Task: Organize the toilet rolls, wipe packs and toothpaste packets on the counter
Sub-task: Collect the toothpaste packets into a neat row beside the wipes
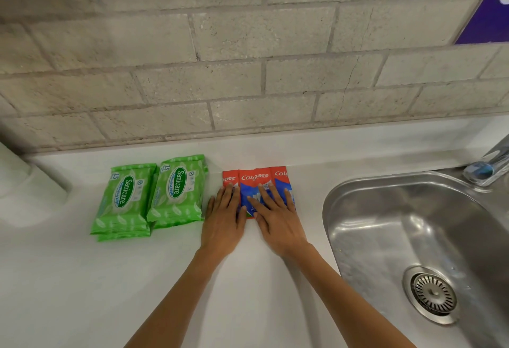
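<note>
just left of the sink (330, 215), on the white counter (82, 279): three toothpaste packets (254, 178), laid flat and side by side, edges touching. both hands down on them. left hand (223, 222) flat, fingers straight and together, fingertips on the packet farthest from the sink, palm trailing onto bare counter. right hand (278, 223) likewise flat, fingers spread a little across the middle packet and the one nearest the sink. no curl, no pinch, nothing lifted: open palms pressing. judged as a squaring-up, pressing flat so as to slide the packets into one tidy row without tipping any.

long axis of each packet running away from the person toward the tiled wall (248, 86), roughly alongside the sink's left rim. red end with the brand lettering at the wall side, blue end under the hands. far ends nearly level; near ends mostly hidden by the hands.

farther left of the sink, just beside the packets but apart from them: two stacks of green wipe packs (150, 196), labels up, long axes also toward the wall, far ends leaning slightly back toward the sink. probably grouped like beside like.

farthest left from the sink, at the frame edge: a white rounded shape (24, 190), possibly the toilet rolls; too washed out to tell.
</note>
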Tool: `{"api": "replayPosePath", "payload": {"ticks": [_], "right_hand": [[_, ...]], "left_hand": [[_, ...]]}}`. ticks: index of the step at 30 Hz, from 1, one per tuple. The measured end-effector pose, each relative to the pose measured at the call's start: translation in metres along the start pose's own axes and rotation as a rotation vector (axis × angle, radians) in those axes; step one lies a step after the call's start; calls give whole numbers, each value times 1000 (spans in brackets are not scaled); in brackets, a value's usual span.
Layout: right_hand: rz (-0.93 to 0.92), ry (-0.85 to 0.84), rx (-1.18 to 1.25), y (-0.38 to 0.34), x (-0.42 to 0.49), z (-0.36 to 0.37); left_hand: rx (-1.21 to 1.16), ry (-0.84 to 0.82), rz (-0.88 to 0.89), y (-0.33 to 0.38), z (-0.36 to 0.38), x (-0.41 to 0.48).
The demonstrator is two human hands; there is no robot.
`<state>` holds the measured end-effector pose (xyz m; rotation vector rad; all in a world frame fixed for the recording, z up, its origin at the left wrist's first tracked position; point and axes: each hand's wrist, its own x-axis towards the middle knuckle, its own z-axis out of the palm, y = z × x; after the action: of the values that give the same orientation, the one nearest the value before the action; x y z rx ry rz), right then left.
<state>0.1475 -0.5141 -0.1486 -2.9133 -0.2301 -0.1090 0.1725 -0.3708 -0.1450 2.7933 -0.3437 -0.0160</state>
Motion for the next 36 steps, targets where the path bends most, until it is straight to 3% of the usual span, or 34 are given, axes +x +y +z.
{"api": "replayPosePath", "payload": {"ticks": [13, 16, 19, 22, 27, 29, 33, 36], "right_hand": [[-58, 57, 158, 4, 1, 2], [-39, 68, 198, 3, -1, -3], [38, 128, 341, -7, -7, -11], [117, 195, 621, -37, -15, -21], [272, 120, 1121, -107, -1, -41], [343, 67, 1221, -121, 10, -46], [451, 2, 1234, -142, 28, -44], [506, -11, 1197, -153, 41, -36]], "left_hand": [[36, 25, 6, 1, 0, 1], [23, 52, 96, 2, -7, -6], [-100, 122, 225, 5, -15, -27], [-267, 226, 222, 6, -42, -55], [-466, 602, -9, -37, -88, -79], [-523, 674, -153, -61, -101, -78], [-723, 653, -437, -121, -121, -76], [-888, 531, -557, -153, -132, -71]]}}
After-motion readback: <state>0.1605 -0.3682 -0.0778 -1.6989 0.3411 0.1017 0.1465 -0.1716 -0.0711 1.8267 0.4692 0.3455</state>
